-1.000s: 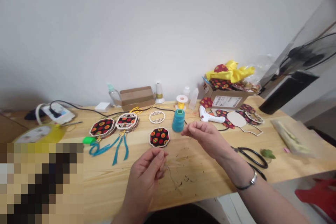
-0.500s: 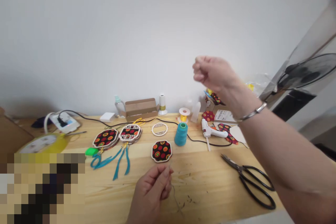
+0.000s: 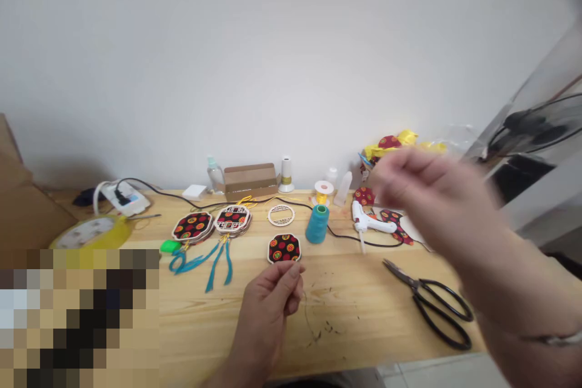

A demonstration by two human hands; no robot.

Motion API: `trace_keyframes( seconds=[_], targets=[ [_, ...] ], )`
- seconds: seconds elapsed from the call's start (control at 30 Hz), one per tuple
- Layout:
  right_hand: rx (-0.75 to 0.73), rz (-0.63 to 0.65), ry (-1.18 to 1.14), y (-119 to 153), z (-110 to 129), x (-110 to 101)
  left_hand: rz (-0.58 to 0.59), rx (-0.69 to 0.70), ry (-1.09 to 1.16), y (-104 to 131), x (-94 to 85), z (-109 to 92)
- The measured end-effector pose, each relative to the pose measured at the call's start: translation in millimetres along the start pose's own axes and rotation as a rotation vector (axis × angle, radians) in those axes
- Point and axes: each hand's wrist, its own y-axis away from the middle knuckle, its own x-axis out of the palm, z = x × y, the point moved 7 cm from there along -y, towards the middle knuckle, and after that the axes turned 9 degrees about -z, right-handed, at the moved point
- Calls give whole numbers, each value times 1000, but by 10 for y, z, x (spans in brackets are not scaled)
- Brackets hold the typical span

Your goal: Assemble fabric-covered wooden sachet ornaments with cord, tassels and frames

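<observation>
My left hand is over the front of the table with thumb and forefinger pinched on a thin thread, whose loose end trails down onto the wood. Just beyond it lies a black pad with red and orange flowers and a pale scalloped rim. Raised at the right is my right hand, smeared by motion, its fingers drawn together; whatever they may hold is too small to make out. Behind the left hand stand a teal thread cone and a round wooden lattice frame, both untouched.
Black-handled scissors lie at the right, near a white glue gun and its cord. Stacked patterned pads and teal tassels sit at left. Yellow tape, a cardboard box and a yellow spool stand farther back.
My right hand has come down and to the right from high in front of the wall. My left hand keeps its pinch and now overlaps the pad's near edge. The view has shifted slightly.
</observation>
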Motion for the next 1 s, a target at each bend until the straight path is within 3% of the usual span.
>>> trace_keyframes(
  seconds=[0.1, 0.23, 0.3, 0.5, 0.8, 0.9, 1.0],
  targets=[
    [66, 63, 99, 472, -437, 314, -52, 45, -94, 8, -21, 0],
    [127, -26, 120, 809, -782, 498, -121, 119, -187, 26, -64, 1],
    [107, -79, 131, 884, -806, 519, -124, 118, -161, 38, -51, 13],
    [-118, -136, 233, 1061, -686, 612, -50, -120, -1, 77, 106, 183],
    [-177, -237, 401, 983, -802, 514, -147, -135, 55, 68, -30, 197],
    [-267, -262, 420, 1008, -723, 527, -118, -161, 67, 59, 23, 204],
    [-367, -173, 406, 1151, -680, 638, -64, -204, 93, 38, 114, 217]
  ],
)
